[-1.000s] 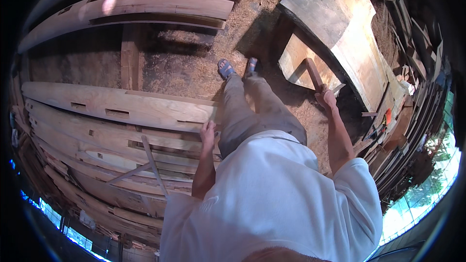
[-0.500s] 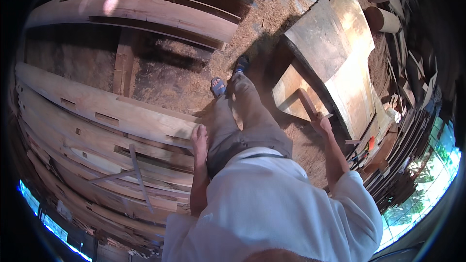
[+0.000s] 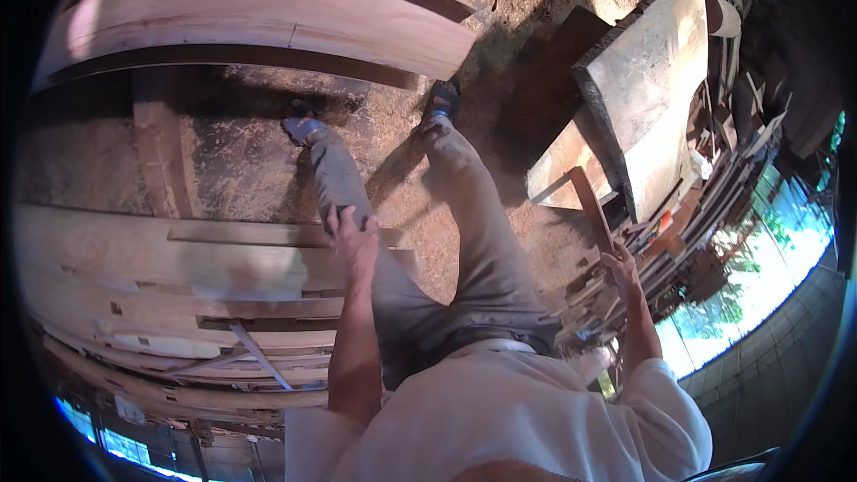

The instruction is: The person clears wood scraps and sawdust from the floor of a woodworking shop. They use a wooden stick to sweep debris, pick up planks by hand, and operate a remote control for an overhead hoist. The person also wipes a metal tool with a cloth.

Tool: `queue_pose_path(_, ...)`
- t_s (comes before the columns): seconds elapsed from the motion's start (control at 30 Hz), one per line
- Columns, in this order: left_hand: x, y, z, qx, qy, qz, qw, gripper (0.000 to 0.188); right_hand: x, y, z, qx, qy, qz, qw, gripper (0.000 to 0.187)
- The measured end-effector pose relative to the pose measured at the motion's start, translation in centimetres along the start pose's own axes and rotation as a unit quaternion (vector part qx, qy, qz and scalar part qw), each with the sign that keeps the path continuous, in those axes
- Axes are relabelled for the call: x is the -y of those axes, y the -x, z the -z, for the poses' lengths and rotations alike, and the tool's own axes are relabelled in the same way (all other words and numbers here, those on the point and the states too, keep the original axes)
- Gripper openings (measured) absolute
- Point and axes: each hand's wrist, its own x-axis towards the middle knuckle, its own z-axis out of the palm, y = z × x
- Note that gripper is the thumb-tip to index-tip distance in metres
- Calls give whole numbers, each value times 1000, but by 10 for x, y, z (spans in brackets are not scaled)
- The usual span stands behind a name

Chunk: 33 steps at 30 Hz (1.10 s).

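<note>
My right hand (image 3: 625, 270) is closed around the near end of a flat, reddish-brown wooden bar (image 3: 589, 205). The bar points away from me, its far end over a pale board (image 3: 558, 165). A thin dark strip slants left from that far end; whether it belongs to the bar or is a shadow, I cannot tell. My left hand (image 3: 355, 245) hangs in front of my left leg with its fingers apart and nothing visible in it. Nearest to it is the end of a long timber beam (image 3: 245, 254) on my left.
A wide planed beam (image 3: 259, 9) crosses the far left. Several mortised timbers (image 3: 161, 308) lie side by side at the left. A large slab with a rough edge (image 3: 643, 62) leans at the right, beside stacked boards (image 3: 696, 241). Shavings cover the floor (image 3: 437, 241).
My left foot has stepped out to the left, closer to the far beam. The bar in my right hand has swung to the right, and my left hand has come forward.
</note>
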Motion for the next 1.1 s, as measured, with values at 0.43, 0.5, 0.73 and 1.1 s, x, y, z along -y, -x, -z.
queue_pose_path(0.43, 53, -52, 59, -4, 30, -31, 999, 45, 39, 30, -104, -78, -77, -54, 993, 40)
queue_pose_path(0.5, 62, -58, 65, 6, 24, -40, 999, 46, 35, 18, -105, -75, -82, -34, 993, 41)
queue_pose_path(0.73, 45, -57, 93, 60, -34, -72, 995, 51, 64, 29, -118, -150, 101, -1, 983, 44)
queue_pose_path(1.1, 115, -57, 126, 174, 66, -103, 977, 39, -55, 25, -135, -190, -6, 84, 978, 54)
